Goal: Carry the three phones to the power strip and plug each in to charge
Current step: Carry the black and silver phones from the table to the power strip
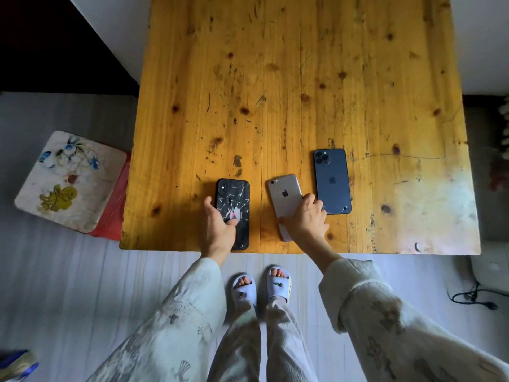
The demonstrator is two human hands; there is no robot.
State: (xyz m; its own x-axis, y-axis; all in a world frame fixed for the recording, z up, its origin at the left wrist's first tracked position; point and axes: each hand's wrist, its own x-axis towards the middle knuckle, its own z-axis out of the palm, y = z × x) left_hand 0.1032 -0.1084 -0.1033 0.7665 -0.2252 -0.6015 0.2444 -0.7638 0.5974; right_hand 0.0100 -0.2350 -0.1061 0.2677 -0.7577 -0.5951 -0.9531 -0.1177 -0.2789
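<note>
While all three phones lie on the wooden table, the task stands at its very start: nothing is carried off yet and nothing is plugged in. No power strip can be identified anywhere in the frame; a dark cable trails on the floor at the lower right, but what it belongs to cannot be told.

Count of phones: three, all face down near the table's lower edge.
- One black-cased phone, lower centre, left of the others. The left hand lies over its lower half, fingers spread and thumb apart; it looks to be closing on the phone, not yet gripping, and the phone rests flat.
- One silver phone, centre, tilted slightly. The right hand covers its lower part with fingers curled over the right edge; whether it is grasped or merely touched cannot be told.
- One dark blue phone, just right of the silver one, untouched, though the right hand's knuckles sit close beside its lower left corner.

Count of hands: two, both at work. Remaining, by judgement: lift all three, locate the strip, plug each in
</note>
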